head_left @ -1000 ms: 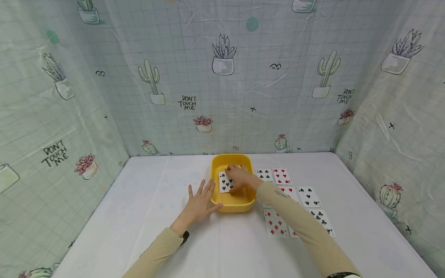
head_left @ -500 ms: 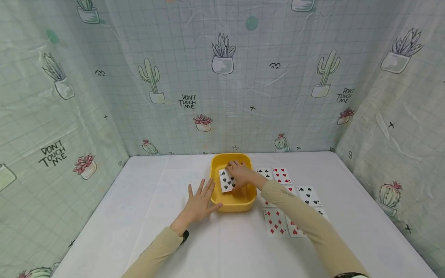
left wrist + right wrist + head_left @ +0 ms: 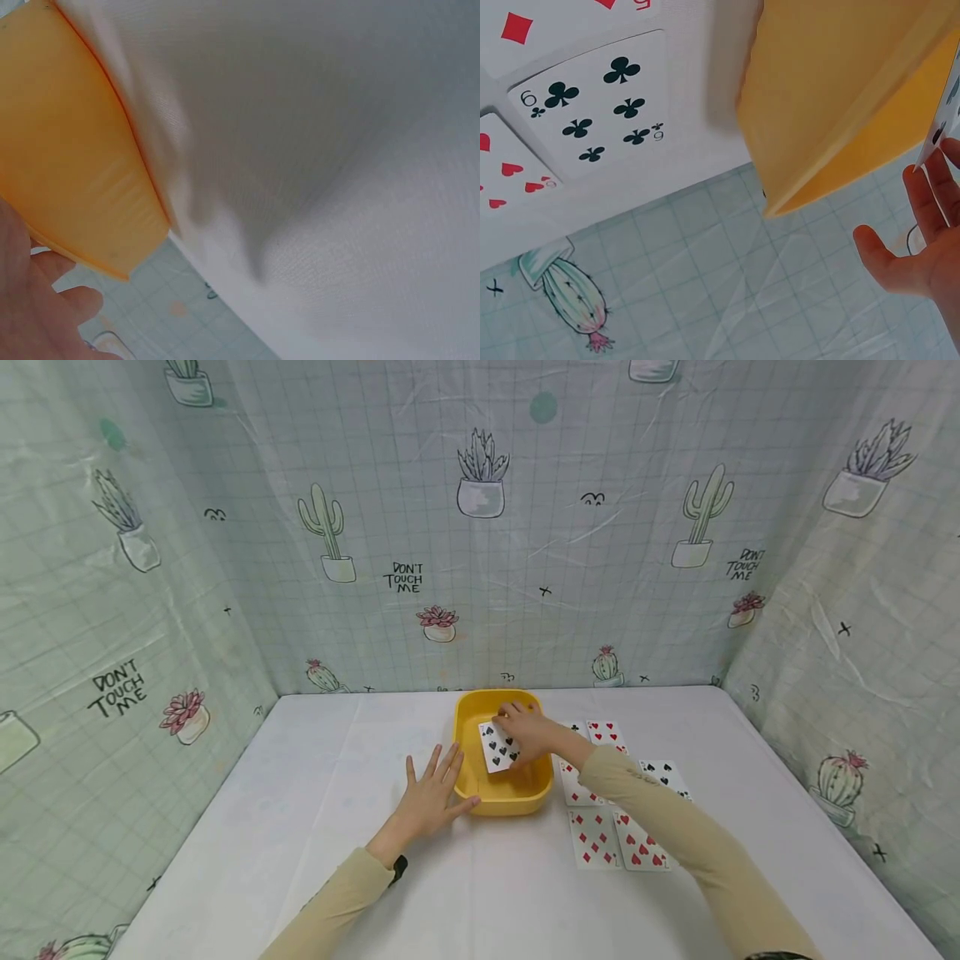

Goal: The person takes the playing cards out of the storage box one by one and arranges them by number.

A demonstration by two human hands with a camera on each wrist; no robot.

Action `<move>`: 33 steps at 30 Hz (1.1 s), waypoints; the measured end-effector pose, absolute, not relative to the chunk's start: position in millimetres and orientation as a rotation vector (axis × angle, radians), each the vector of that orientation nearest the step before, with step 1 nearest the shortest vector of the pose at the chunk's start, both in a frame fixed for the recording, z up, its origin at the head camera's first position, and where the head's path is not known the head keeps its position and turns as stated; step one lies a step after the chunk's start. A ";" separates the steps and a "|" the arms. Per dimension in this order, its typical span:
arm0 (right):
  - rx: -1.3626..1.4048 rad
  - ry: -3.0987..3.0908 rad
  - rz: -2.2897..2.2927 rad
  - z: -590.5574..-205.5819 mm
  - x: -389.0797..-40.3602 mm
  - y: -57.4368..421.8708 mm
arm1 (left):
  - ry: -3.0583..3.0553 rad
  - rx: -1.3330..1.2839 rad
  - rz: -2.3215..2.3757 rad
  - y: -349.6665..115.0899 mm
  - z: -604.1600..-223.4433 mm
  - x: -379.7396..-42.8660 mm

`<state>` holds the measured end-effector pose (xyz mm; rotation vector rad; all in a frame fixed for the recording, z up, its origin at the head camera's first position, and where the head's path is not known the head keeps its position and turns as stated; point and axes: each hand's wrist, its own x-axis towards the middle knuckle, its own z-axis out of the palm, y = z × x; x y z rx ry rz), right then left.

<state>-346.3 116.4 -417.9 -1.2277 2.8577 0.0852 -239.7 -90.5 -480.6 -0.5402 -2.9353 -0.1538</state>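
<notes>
A yellow plastic tub (image 3: 501, 808) stands near the back of the white table. Inside its rim, my right hand (image 3: 529, 732) pinches a playing card of spades (image 3: 497, 748) by its right side, face up and slightly tilted. The right wrist view catches this card (image 3: 948, 112) at the edge, at the fingertips of the right hand (image 3: 934, 232), above the tub. My left hand (image 3: 426, 802) lies with fingers spread against the tub's left side. In the left wrist view, fingers of the left hand (image 3: 45, 315) show at the rim of the tub (image 3: 71, 142).
Right of the tub, several cards lie face up in rows, among them a diamond card (image 3: 594, 839), a heart card (image 3: 640, 843) and a six of clubs (image 3: 592, 109). My right forearm passes over part of them. A patterned cloth (image 3: 360, 527) hangs behind the table.
My right hand has lifted the spade card from the tub's bottom and shifted it slightly right, tilting it. More of the front heart card shows beside the forearm. The left hand stays put.
</notes>
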 end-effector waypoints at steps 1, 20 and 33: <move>-1.226 2.859 0.085 -417.1 -345.7 117.7 | -2.933 -0.539 -0.154 -90.4 -480.6 -240.0; -1.262 2.887 0.081 -402.8 -324.9 150.9 | -2.926 -0.544 -0.162 -91.0 -483.9 -242.4; -1.360 2.923 0.109 -400.1 -305.0 190.7 | -2.918 -0.564 -0.171 -92.0 -484.9 -242.6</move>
